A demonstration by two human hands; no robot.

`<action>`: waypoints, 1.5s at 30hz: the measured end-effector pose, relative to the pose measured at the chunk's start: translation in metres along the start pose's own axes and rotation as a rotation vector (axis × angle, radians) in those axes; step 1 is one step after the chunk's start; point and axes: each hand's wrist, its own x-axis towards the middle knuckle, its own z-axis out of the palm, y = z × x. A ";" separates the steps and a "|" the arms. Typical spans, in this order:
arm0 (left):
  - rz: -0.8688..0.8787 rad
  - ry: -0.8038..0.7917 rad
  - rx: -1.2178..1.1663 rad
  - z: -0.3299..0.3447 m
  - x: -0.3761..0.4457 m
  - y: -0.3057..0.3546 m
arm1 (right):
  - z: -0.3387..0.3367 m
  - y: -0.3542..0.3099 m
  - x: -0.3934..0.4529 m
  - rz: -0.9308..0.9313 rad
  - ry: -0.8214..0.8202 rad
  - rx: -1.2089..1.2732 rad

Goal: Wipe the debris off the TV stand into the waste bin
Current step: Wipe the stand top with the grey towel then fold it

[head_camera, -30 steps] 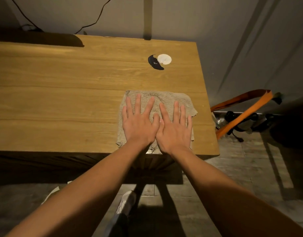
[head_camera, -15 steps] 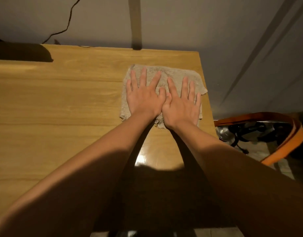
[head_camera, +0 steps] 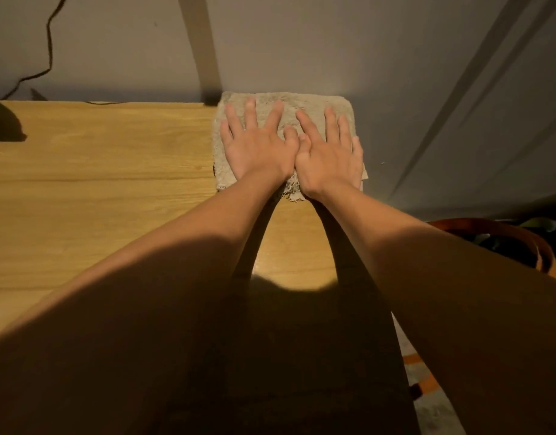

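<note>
A beige fluffy cloth [head_camera: 304,103] lies at the far right corner of the wooden TV stand [head_camera: 97,183], its far edge against the wall. My left hand [head_camera: 257,146] and my right hand [head_camera: 330,155] lie flat on it side by side, fingers spread, thumbs touching. A small dark bit [head_camera: 214,168] shows at the cloth's left edge. No other debris is visible; the cloth and my hands cover that corner. An orange-rimmed container [head_camera: 490,226] stands on the floor to the right of the stand, partly hidden by my right forearm.
A grey wall rises directly behind the stand. A black cable [head_camera: 49,42] hangs down it at the far left. A dark shadowed shape [head_camera: 0,124] sits at the stand's far left edge. My own shadow covers the near part of the top.
Both hands have pushed the cloth from the near edge to the far right corner. The black and white bits seen earlier are now out of sight under it.
</note>
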 end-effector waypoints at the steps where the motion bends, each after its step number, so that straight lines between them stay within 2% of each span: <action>1: 0.007 -0.001 0.004 0.000 -0.001 0.000 | -0.001 0.000 -0.002 -0.002 -0.002 0.007; 9: 0.115 -0.033 0.026 -0.002 -0.050 -0.004 | 0.000 0.015 -0.057 0.008 0.000 0.021; 23: 0.124 -0.029 -0.032 -0.001 -0.270 -0.034 | 0.012 0.052 -0.274 -0.054 0.020 -0.002; 32: 0.134 -0.009 -0.063 0.000 -0.397 -0.052 | 0.008 0.075 -0.393 -0.119 -0.024 -0.016; 37: 0.163 -0.088 -0.073 -0.006 -0.424 -0.061 | 0.001 0.088 -0.423 -0.176 -0.082 -0.037; 42: 0.142 -0.124 -0.016 -0.031 -0.432 -0.062 | -0.019 0.080 -0.439 -0.101 -0.157 0.029; 45: 0.231 -0.170 -0.038 -0.050 -0.408 -0.071 | -0.037 0.078 -0.420 -0.122 -0.095 0.040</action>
